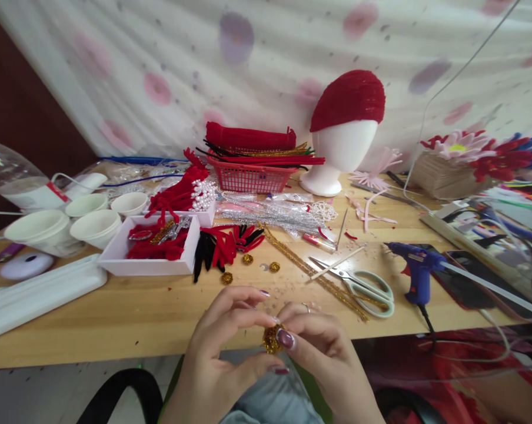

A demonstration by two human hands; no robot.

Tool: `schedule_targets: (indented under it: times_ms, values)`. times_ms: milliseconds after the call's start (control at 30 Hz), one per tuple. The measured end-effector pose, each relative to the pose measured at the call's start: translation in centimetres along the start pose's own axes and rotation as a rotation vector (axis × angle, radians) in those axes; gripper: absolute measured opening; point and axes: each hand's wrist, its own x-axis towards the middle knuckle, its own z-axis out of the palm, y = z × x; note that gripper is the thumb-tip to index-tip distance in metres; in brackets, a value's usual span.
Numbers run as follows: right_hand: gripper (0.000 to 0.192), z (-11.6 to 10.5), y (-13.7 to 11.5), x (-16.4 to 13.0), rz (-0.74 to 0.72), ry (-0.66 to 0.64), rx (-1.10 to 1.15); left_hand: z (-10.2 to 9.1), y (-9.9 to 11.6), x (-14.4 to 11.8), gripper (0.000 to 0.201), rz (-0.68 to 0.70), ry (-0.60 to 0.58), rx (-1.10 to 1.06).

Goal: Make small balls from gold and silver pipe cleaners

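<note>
We hold a small gold tinsel ball (pixel 271 338) just off the near edge of the wooden table (pixel 129 318), above our lap. Our left hand (pixel 224 353) pinches it between thumb and fingertips, the other fingers curled loosely, and our right hand (pixel 323 350) presses its thumb against the ball's right side. Farther onto the table lie three little gold coils (pixel 247 259), a long gold tinsel stem (pixel 312 274) and pale green scissors (pixel 367 288). To the right rests a blue glue gun (pixel 418 271); to the left, a white tray (pixel 153 250) of red pieces.
</note>
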Motion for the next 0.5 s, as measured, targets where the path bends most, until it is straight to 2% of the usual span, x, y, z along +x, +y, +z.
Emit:
schedule_targets:
  times_ms: [200,500]
  values:
    - [0.013,-0.6,-1.1,0.5,-0.023,-0.055,-0.206,-0.9,-0.3,0.8,0.024,0.084,-0.105,0.116]
    - [0.01,-1.4,-0.6,0.4,-0.047,-0.072,-0.191,-0.3,-0.8,1.1,0.023,0.057,-0.118,-0.017]
